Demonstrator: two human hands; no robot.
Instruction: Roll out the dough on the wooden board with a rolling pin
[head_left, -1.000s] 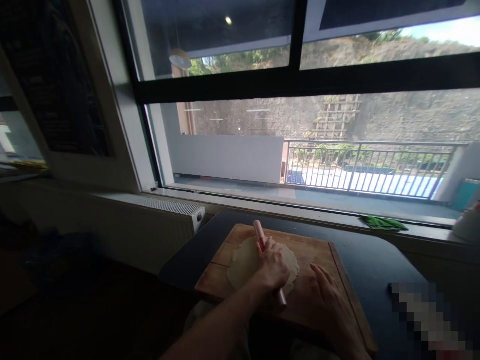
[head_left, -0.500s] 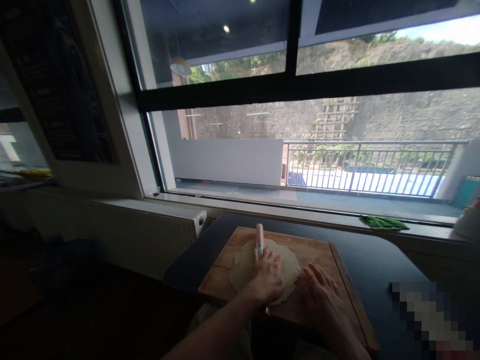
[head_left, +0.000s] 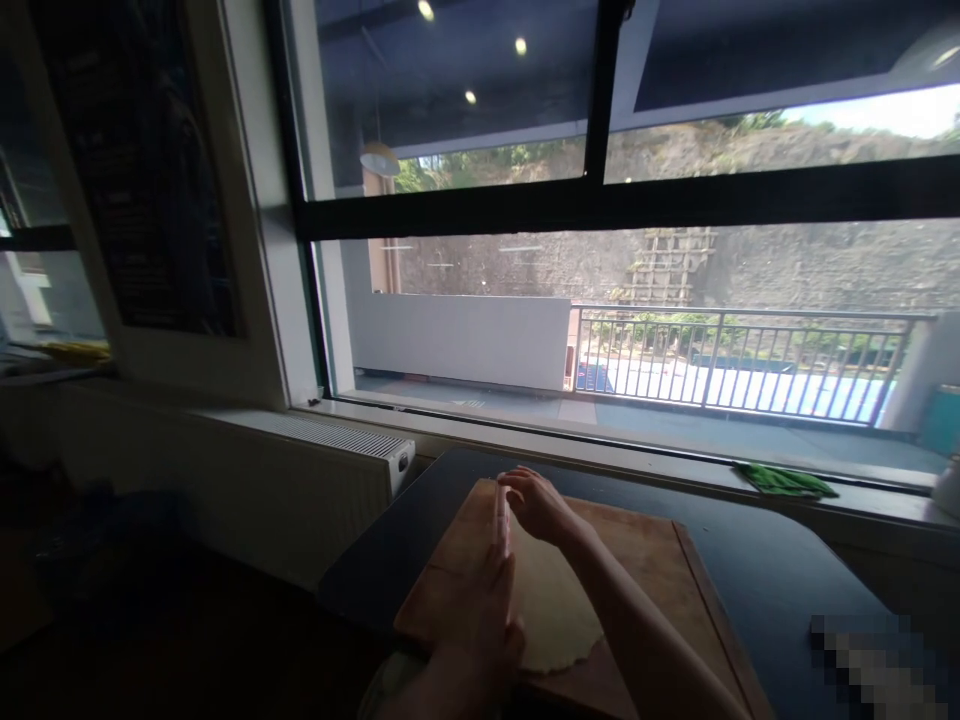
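Rolling pin: I'm seeing the pale pink pin (head_left: 502,515) lying lengthwise, pointing toward the window, along the left side of the dough.
Right hand: I'm watching this hand (head_left: 538,503) reaching in from the right across the dough, its fingers bending over the pin's far end and touching it; I can't tell whether they are closing around it.
Left hand: This one (head_left: 487,615) is coming in blurred and dark, covering the pin's nearer part; I can't tell how tightly its fingers are gripping.
Dough: The flat, pale sheet (head_left: 551,605) is spreading on the board to the right of the pin, showing a ragged near edge.
Board: The wooden board (head_left: 645,540) is resting on the dark table (head_left: 757,545).
Windowsill: Beyond the table, a crumpled green cloth (head_left: 786,481) is lying on the sill (head_left: 637,458).
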